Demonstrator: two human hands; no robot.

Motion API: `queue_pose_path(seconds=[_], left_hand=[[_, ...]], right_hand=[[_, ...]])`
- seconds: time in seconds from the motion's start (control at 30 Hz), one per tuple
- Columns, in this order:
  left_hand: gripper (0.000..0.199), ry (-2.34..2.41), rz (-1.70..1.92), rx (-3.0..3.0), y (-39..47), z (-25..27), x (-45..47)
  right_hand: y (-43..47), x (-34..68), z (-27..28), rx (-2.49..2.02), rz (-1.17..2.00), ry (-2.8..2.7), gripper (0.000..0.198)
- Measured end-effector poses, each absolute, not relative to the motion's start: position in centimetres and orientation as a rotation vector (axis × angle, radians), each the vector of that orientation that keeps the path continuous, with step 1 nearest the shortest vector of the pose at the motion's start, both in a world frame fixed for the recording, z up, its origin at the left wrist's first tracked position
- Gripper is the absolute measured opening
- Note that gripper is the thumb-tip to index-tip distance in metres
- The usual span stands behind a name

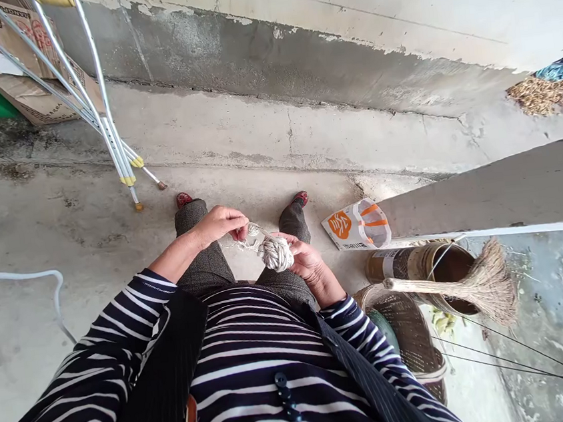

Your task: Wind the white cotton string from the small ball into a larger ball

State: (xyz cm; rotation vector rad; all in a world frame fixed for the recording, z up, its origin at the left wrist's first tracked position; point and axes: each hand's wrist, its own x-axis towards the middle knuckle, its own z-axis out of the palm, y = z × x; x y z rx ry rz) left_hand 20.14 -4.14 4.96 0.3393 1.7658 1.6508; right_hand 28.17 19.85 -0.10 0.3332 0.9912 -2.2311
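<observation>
A ball of off-white cord (276,253) sits in front of my body, above my lap. The fingers of my right hand (305,259) are closed around its right side, with the thumb side partly hidden by the ball. To the left, my left hand (222,224) is closed in a pinch on the loose strand of cord (250,241) beside the ball. Loose loops and frayed ends show between the two hands. A thin length runs from the left fingertips over to the ball's top.
Metal crutches (107,132) lean at upper left near cardboard boxes (42,95). On the right stand a paper bag (351,226), a cylindrical bin (408,263), a straw broom (485,283) and a woven basket (407,325). A white hose (16,274) lies at left.
</observation>
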Motion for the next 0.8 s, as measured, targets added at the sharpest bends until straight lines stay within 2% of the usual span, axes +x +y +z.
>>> queue_pose_path(seconds=[0.2, 0.43, 0.63, 0.8], left_hand=[[0.041, 1.775, 1.581, 0.338, -4.2, 4.0, 19.7], [0.044, 1.63, 1.408, 0.397, -3.5, 2.5, 18.7], [0.047, 1.554, 1.321, 0.481, -2.2, 1.9, 18.2], [0.049, 1.487, 1.51, 0.379, -1.9, 1.7, 19.9]], right_hand=[[19.1, 28.0, 0.5, 0.244, -2.243, 1.018, 0.047], [19.3, 28.0, 2.7, -0.016, -2.151, 1.118, 0.081], [19.9, 28.2, 2.6, -0.022, -2.213, 1.198, 0.056], [20.9, 28.4, 0.9, 0.173, -2.341, 1.136, 0.054]])
